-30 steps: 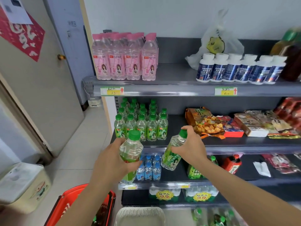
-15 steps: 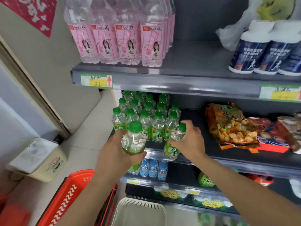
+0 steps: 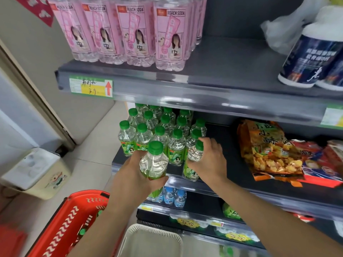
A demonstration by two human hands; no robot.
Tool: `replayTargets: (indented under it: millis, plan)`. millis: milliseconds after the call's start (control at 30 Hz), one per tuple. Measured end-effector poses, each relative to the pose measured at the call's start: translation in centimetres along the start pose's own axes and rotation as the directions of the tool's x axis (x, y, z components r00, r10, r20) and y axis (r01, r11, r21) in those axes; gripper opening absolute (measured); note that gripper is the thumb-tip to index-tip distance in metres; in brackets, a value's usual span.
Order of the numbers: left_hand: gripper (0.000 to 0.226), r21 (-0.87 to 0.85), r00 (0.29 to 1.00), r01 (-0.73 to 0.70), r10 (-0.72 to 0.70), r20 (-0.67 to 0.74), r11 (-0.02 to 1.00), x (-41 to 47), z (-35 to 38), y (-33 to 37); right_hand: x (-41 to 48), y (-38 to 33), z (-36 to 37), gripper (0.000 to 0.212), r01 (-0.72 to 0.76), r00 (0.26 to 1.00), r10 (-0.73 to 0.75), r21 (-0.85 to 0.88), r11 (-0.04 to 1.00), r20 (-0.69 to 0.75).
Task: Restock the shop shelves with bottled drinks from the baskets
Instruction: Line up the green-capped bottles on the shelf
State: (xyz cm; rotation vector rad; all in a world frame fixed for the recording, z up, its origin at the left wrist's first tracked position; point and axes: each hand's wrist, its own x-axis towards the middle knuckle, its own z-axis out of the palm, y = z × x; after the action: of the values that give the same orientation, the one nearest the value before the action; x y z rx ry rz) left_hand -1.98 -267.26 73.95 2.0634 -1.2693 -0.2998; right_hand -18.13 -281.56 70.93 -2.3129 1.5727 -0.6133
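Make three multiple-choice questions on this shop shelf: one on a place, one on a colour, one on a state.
1. Where do the peach sodas stand?
A. on the floor
B. on the shelf above the green-capped bottles
C. on the lowest shelf

2. The left hand grips the left bottle. What colour is its cap?
A. blue
B. white
C. green

3. How is the right bottle, gripped by the right hand?
A. tilted, at the front of the middle shelf
B. lying flat
C. upside down

Answers:
1 B, they stand one shelf above the green caps.
2 C, the cap is green.
3 A, it leans with its cap uppermost.
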Motion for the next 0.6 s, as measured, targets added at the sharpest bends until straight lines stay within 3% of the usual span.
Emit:
replayTargets:
  millis: [600]
  plan:
    - [0.079, 0.015, 1.000, -0.029, 0.029, -0.009, 0.999, 0.7, 0.3, 0.0, 1.5, 0.2, 1.9, 0.073, 0.022, 0.999, -0.023, -0.009, 1.000, -0.034]
